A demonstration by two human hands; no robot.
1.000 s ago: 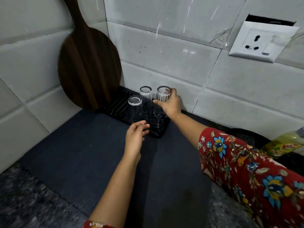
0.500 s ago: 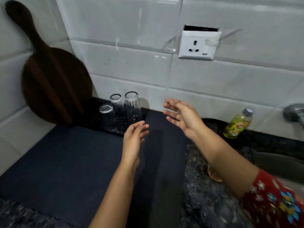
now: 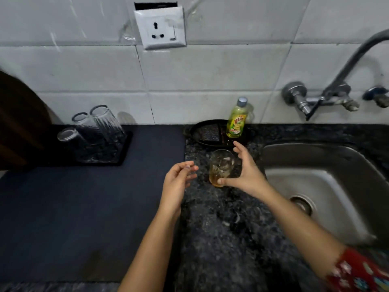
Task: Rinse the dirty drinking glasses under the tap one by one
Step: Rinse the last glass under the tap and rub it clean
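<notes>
A dirty drinking glass point(image 3: 222, 165) with amber residue at its bottom stands upright on the speckled counter, just left of the steel sink point(image 3: 336, 186). My right hand point(image 3: 248, 175) is cupped around it from the right. The thumb touches the glass's base and the fingers are spread behind its rim. My left hand point(image 3: 179, 182) hovers left of the glass, fingers loosely curled, holding nothing. Three clear glasses point(image 3: 105, 123) stand upside down on a black drying rack point(image 3: 122, 150) at the back left. The tap point(image 3: 336, 87) on the wall arches over the sink; no water runs.
A green dish-soap bottle point(image 3: 236, 121) stands on a black tray point(image 3: 197, 129) with a dark sponge point(image 3: 209, 132), right behind the dirty glass. A dark mat point(image 3: 73, 207) covers the counter's left half. A wooden board point(image 3: 19, 123) leans at far left. A wall socket point(image 3: 160, 28) is above.
My right hand let go of the glass it set on the rack and swung right to the dirty glass by the sink. My view turned right with it; the left hand followed.
</notes>
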